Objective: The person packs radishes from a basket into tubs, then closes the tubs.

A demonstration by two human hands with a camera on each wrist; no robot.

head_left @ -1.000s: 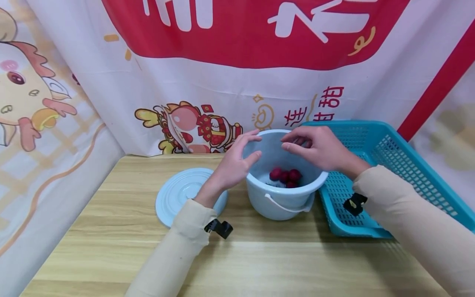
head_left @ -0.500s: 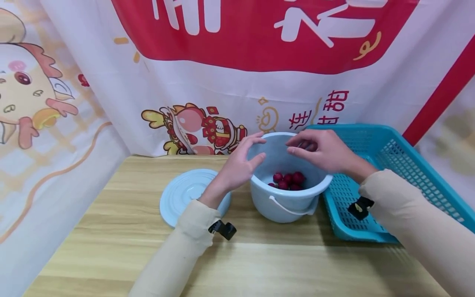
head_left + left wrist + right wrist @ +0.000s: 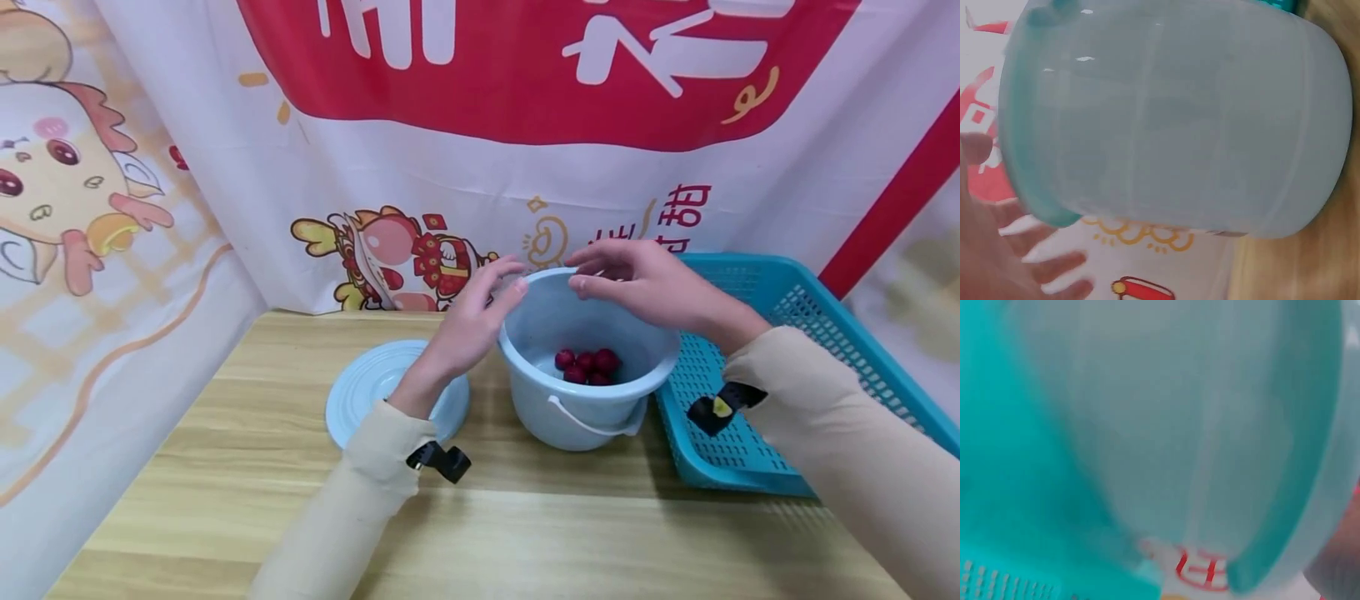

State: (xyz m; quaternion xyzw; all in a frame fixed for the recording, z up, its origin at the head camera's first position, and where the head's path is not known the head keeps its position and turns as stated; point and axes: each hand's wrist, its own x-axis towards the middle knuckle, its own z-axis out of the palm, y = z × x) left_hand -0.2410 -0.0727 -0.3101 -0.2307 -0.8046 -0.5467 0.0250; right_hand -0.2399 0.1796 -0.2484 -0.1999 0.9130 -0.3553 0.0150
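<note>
A pale blue bucket [image 3: 577, 417] stands upright on the table with its white handle [image 3: 581, 417] hanging down the front. Several small, round, dark red fruit-like balls [image 3: 587, 365] lie together on its bottom. My left hand [image 3: 472, 317] is just off the bucket's left rim, fingers spread and holding nothing; in the left wrist view the fingers [image 3: 1047, 269] are apart beside the rim. Over the back right of the rim hovers my right hand [image 3: 645, 279], fingers loosely bent with nothing seen between them. The right wrist view is mostly filled by the bucket wall [image 3: 1197, 412].
A round pale blue lid [image 3: 360, 383] lies flat left of the bucket, partly behind my left forearm. On the right a teal perforated basket [image 3: 720, 467] stands close against the bucket, under my right forearm. Printed cloth [image 3: 450, 167] hangs behind the table.
Both hands have risen slightly away from the bucket's mouth, the left one shifting outward past the rim. The red balls, blurred a second ago, now lie still. The head view has shifted a little.
</note>
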